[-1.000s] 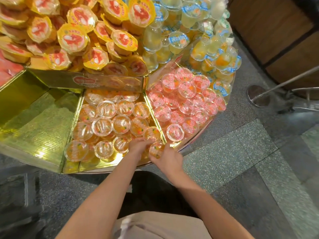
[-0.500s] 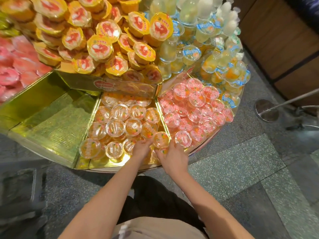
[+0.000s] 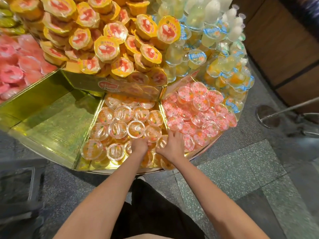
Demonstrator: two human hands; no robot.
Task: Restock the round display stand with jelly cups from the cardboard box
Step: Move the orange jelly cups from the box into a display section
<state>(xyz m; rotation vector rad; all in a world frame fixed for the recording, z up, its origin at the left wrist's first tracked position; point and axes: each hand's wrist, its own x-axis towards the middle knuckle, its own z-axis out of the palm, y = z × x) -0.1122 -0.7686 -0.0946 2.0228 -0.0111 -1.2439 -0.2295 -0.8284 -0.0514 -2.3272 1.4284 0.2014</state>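
Round display stand [image 3: 198, 155], gold-lined, divided into wedge compartments. At 9 o'clock, one gold compartment [image 3: 51, 118] holding no cups. At centre, the orange jelly cups [image 3: 119, 129], clear-lidded, in loose rows filling their wedge. At 3 o'clock, just beside them past a gold divider, pink-lidded cups [image 3: 200, 102]. At 12 o'clock, a heap of yellow-rimmed tubs [image 3: 107, 46] with red-and-white lids. At 1 o'clock, pale cups with blue-printed lids [image 3: 197, 56]. At 10 o'clock, blurred pink packs [image 3: 12, 73].

Writing: a red oval label [image 3: 108, 85] on the gold back wall, cursive lettering beneath, unreadable. Lid print too small to read.

Left hand [image 3: 140, 144], fingers curled down among the front cups of the orange wedge; what it grips cannot be told. Right hand [image 3: 174, 144], fingers and thumb round one orange cup [image 3: 162, 141] at the wedge's right front corner.

Since the earlier frame, both hands stay at the same front corner; the view has shifted slightly.

Grey speckled floor [image 3: 233, 169] below.
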